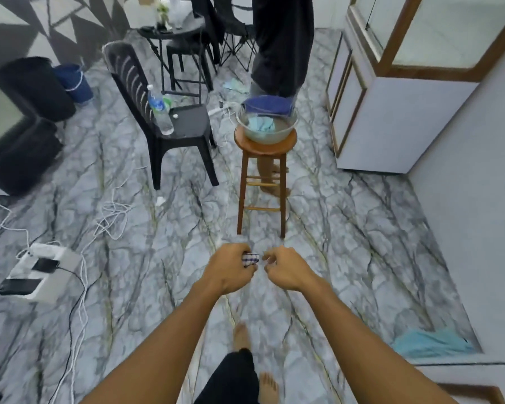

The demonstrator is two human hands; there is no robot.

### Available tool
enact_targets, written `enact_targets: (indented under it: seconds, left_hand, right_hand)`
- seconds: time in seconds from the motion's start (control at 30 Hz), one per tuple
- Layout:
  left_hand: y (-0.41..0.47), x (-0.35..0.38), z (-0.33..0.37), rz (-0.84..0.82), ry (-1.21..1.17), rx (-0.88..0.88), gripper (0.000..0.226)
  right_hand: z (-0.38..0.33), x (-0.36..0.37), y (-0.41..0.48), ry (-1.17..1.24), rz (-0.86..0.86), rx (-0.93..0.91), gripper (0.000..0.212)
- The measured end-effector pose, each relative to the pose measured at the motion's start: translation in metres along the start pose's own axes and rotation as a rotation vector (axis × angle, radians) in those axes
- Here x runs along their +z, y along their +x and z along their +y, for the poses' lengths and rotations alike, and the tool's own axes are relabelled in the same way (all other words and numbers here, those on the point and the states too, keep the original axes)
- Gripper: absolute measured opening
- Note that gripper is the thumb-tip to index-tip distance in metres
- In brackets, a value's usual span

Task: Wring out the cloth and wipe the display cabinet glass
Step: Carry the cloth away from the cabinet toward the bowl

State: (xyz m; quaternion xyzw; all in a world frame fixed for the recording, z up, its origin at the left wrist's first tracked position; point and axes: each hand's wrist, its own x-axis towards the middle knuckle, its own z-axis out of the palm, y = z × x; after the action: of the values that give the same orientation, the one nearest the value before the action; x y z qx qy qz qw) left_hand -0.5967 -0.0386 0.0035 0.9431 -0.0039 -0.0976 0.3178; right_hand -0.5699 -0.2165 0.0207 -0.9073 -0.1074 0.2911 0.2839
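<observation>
So the left hand (231, 268) has the small purple-and-white checked cloth (250, 259) bunched in its curled fingers, held out front, probably so drips miss the feet. The right hand (286, 269) is curled just beside it; can't tell if it's pinching anything. Ahead, a round wooden stool (264, 141) carries a clear glass bowl (286, 131). The white wood-trimmed glass display cabinet (438, 33) stands far right, with open floor leading there.
</observation>
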Motion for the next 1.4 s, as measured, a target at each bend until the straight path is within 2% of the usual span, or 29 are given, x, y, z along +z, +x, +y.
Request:
enact_targets:
  seconds: [0.1,0.13,0.2,0.4,0.47,0.57,0.67,0.83,0.97,1.17,1.3,1.4]
  left_hand:
    - [0.081,-0.017,-0.005,-0.016,-0.044,0.041,0.012]
    - [0.109,-0.021,-0.008,-0.022,-0.044,0.052,0.011]
    - [0.165,-0.033,-0.009,-0.033,-0.040,0.079,0.013]
    - [0.293,-0.065,0.000,-0.017,-0.063,0.124,0.014]
    - [0.323,-0.075,0.002,0.012,-0.078,0.137,0.015]
    - [0.382,-0.091,0.009,0.056,-0.072,0.184,0.018]
    - [0.436,-0.104,0.019,0.096,-0.083,0.176,0.022]
    - [0.500,-0.107,0.021,0.090,-0.056,0.147,0.041]
    - [0.528,-0.100,0.008,0.056,-0.023,0.118,0.059]
    - [0.545,-0.090,0.004,-0.089,0.107,0.117,0.058]
    - [0.551,-0.089,-0.008,-0.096,0.190,0.065,0.049]
    - [0.553,-0.086,-0.011,-0.106,0.209,0.082,0.045]
  right_hand:
    - [-0.008,-0.038,0.070,0.026,0.018,-0.011,0.018]
    - [-0.009,-0.051,0.094,0.032,0.033,0.002,0.017]
    - [-0.012,-0.076,0.138,0.075,0.087,0.027,0.032]
    - [-0.012,-0.148,0.239,0.252,0.133,0.044,0.018]
    - [-0.014,-0.166,0.264,0.342,0.145,0.019,0.022]
    - [-0.016,-0.201,0.313,0.460,0.181,0.002,0.018]
    - [-0.016,-0.234,0.357,0.606,0.281,-0.038,0.020]
    - [-0.003,-0.265,0.416,0.705,0.297,0.065,0.031]
    - [0.009,-0.268,0.442,0.681,0.322,0.103,0.035]
    - [0.029,-0.260,0.457,0.524,0.308,0.175,0.036]
    - [0.032,-0.262,0.458,0.308,0.377,0.079,0.050]
    - [0.027,-0.263,0.460,0.173,0.331,0.036,0.046]
